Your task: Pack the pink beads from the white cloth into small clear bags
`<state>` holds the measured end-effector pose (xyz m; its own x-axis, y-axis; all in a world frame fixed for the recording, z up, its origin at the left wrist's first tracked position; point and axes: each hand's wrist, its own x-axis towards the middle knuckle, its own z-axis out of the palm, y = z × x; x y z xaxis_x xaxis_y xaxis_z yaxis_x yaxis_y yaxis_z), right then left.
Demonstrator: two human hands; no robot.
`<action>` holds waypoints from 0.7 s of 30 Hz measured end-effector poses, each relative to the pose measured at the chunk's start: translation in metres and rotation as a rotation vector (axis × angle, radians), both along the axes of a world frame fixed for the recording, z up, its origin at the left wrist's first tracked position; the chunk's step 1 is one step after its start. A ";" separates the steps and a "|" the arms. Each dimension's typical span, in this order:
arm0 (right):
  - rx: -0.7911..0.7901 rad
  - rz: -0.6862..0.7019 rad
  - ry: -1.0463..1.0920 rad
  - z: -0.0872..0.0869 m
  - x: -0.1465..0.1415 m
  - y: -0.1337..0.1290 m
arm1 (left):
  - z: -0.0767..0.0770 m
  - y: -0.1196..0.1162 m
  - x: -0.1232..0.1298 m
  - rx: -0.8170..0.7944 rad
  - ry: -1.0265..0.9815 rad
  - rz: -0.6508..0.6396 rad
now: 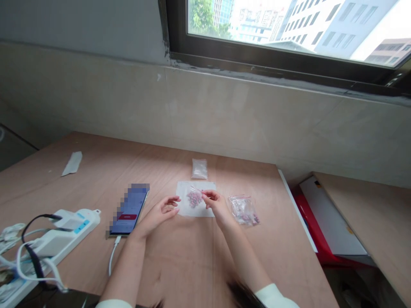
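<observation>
A white sheet of paper (183,208) lies on the table with a small heap of pinkish-purple pieces (194,199) on it; they are too small to name. My right hand (216,204) is closed in a pinch at the paper's right side, holding what looks like a small clear zip bag (196,190) with a pink edge over the heap. At the paper's left edge, my left hand (167,208) has its fingers curved and apart, with nothing in it. To the right lies a pile of clear bags (243,209) with similar pieces inside. Behind the paper sits a pack of clear bags (199,169).
A phone (130,209) with a white cable (113,254) lies left of my left forearm. Farther left is a power strip (77,231) with plugs and tangled cords. A white scrap (72,163) lies at the back left. The wall and window frame (257,55) rise behind the table.
</observation>
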<state>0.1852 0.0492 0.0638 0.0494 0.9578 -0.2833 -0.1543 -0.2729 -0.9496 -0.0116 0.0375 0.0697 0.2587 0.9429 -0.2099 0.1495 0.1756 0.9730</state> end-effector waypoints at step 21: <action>0.067 0.020 -0.199 0.009 0.000 -0.002 | 0.022 0.017 0.023 0.261 0.170 0.006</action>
<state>0.1855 0.0472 0.0731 0.0787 0.9754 -0.2059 0.0426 -0.2096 -0.9769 0.0111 0.0544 0.0921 0.2350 0.9720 -0.0005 0.3138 -0.0754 0.9465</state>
